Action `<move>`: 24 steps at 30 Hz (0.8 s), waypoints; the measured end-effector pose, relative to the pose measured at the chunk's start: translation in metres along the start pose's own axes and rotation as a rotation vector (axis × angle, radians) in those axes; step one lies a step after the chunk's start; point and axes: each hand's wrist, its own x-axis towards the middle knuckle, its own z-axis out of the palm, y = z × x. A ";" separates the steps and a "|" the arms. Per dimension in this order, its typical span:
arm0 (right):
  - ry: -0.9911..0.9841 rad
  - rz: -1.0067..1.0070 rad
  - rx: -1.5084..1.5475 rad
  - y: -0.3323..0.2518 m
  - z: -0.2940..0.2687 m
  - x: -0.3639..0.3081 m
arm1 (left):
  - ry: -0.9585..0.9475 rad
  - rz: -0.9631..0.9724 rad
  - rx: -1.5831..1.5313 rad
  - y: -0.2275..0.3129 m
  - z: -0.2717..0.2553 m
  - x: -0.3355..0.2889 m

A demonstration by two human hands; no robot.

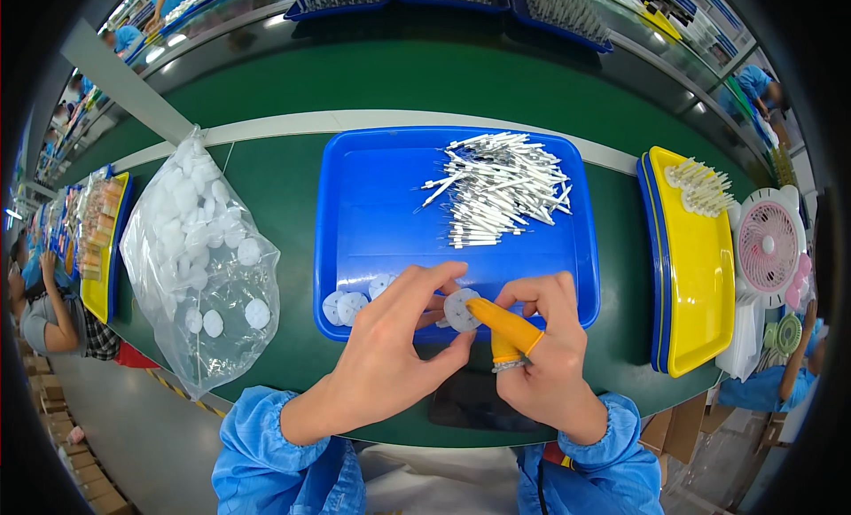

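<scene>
Over the front edge of a blue tray (355,143), my left hand (390,342) is closed on a round white plastic disc (460,311) with small holes, its fingertips around the rim. My right hand (550,347) is closed too, with yellow finger covers on two fingers and a ring-like band on one. One covered fingertip presses on the disc's right side. What lies behind the disc between the fingers is mostly hidden. Similar white discs (352,308) lie in the tray beside my left hand. A pile of thin white sticks with fine wire ends (510,187) fills the tray's far right.
A clear bag of white discs (191,240) lies to the left. Stacked trays, a yellow one (700,293) on top with pale sticks (700,187), stand right, beside a pink-and-white fan (768,241). A dark flat object (474,404) lies below my hands. Loaded trays (567,14) line the far side.
</scene>
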 end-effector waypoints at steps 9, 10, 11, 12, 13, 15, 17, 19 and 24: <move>-0.015 0.012 0.061 -0.005 -0.001 -0.001 | -0.009 -0.003 0.020 0.000 -0.002 0.001; -0.003 0.025 0.064 -0.005 -0.002 -0.001 | -0.013 -0.009 0.017 0.002 -0.002 0.001; -0.010 0.017 0.061 -0.005 -0.001 -0.001 | -0.018 -0.015 0.015 0.003 -0.002 0.001; -0.016 0.008 0.057 -0.004 0.000 0.001 | -0.013 -0.030 -0.009 0.003 -0.002 0.000; -0.021 -0.001 0.052 -0.004 0.000 0.002 | -0.008 -0.045 -0.033 0.001 -0.002 -0.001; 0.031 0.061 0.062 -0.002 -0.007 0.001 | -0.008 -0.048 -0.108 -0.003 -0.002 -0.001; 0.056 0.151 0.126 0.000 -0.012 0.003 | -0.019 -0.023 -0.210 -0.007 -0.004 -0.001; -0.064 0.405 0.482 0.003 -0.010 -0.007 | -0.086 -0.023 -0.380 -0.004 -0.005 0.001; -0.103 0.522 0.597 0.007 -0.033 -0.002 | -0.073 -0.061 -0.245 0.004 -0.015 0.003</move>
